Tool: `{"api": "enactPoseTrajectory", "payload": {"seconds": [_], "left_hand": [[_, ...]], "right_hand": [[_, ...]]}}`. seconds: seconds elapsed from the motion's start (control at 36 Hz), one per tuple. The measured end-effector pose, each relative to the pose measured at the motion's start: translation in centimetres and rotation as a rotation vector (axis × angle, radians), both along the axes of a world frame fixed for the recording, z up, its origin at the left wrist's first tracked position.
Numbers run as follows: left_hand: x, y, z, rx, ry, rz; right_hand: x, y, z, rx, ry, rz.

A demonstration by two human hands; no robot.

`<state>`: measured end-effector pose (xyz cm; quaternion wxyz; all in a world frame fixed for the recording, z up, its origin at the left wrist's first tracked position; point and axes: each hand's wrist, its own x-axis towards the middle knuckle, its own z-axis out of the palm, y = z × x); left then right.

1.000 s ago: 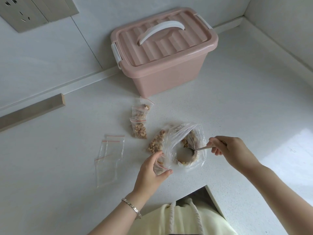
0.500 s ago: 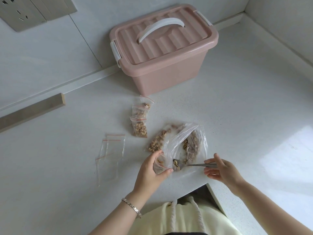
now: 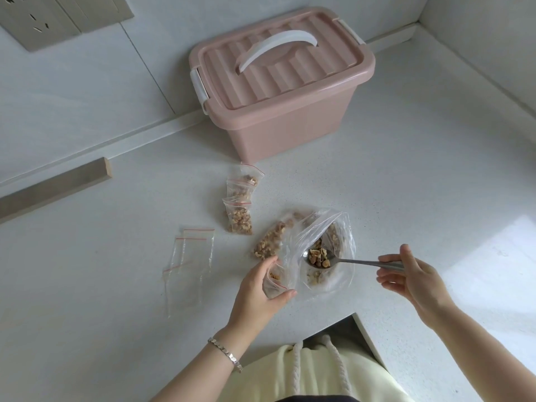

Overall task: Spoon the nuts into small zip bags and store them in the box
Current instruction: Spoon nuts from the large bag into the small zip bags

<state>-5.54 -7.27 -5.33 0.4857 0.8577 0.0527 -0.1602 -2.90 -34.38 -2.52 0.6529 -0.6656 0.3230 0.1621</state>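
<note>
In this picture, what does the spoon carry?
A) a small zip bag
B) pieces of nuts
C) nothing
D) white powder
B: the spoon, pinched by the right hand at the large clear bag, holds a heap of nut pieces, while the left hand grips the small zip bag.

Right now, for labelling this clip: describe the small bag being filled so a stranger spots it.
From the pink box, come toward the person to the big clear bag of nuts. Beside it, the left hand grips a small zip bag. Unlike the filled bags and empty bags lying flat, it is hand-held.
</note>
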Motion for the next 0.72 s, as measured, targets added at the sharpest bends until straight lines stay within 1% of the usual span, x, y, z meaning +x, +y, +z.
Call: {"api": "enactPoseTrajectory", "payload": {"seconds": [0.19, 0.36, 0.44, 0.5, 0.61, 0.67, 0.72], "left_hand": [[0.0, 0.2, -0.3, 0.025, -0.013, -0.025], [0.0, 0.2, -0.6, 0.029, -0.019, -0.018], [0.0, 0.1, -0.8, 0.02, -0.016, -0.003], [-0.1, 0.1, -0.9, 0.011, -0.011, 0.002], [-0.1, -0.1, -0.9, 0.004, -0.004, 0.019], [-0.1, -0.1, -0.8, -0.006, 0.003, 0.031], [-0.1, 0.0, -0.7, -0.02, 0.01, 0.045]], "right_hand": [[0.9, 1.2, 3.6, -0.116, -0.149, 0.092], [1.4, 4.0, 5.4, -0.119, -0.219, 0.198], [1.3, 5.8, 5.9, -0.16, -0.266, 0.269], [1.0, 7.0, 6.0, -0.235, -0.308, 0.335], [0.0, 8.4, 6.1, -0.487, -0.474, 0.529], [-0.4, 8.4, 5.8, -0.566, -0.597, 0.577], [-0.7, 7.9, 5.6, -0.6, -0.695, 0.569]]}}
